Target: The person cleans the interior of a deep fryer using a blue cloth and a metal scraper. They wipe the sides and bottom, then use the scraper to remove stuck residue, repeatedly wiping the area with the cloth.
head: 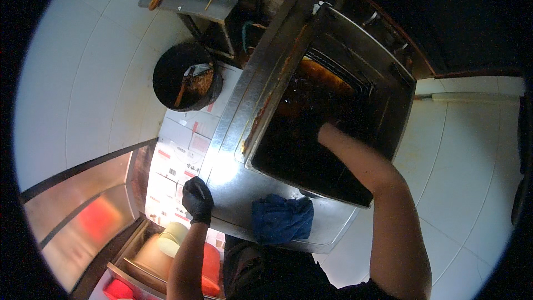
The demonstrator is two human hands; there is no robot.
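Observation:
My left hand, in a black glove, is curled at the left edge of a stainless-steel fryer-like unit. Nothing shows between its fingers. My bare right forearm reaches over the front rim into a deep, dark rectangular vat. The right hand itself blends into the blackness there, so its grip and anything it holds are hidden. Brown, greasy residue coats the vat's far inner wall. On the unit's front ledge lies a crumpled blue cloth, between my two arms.
Left of the unit, a black pot holds a wooden-handled tool on flattened printed cardboard. A steel table stands beyond. Plastic containers sit at lower left. White tiled walls flank the space.

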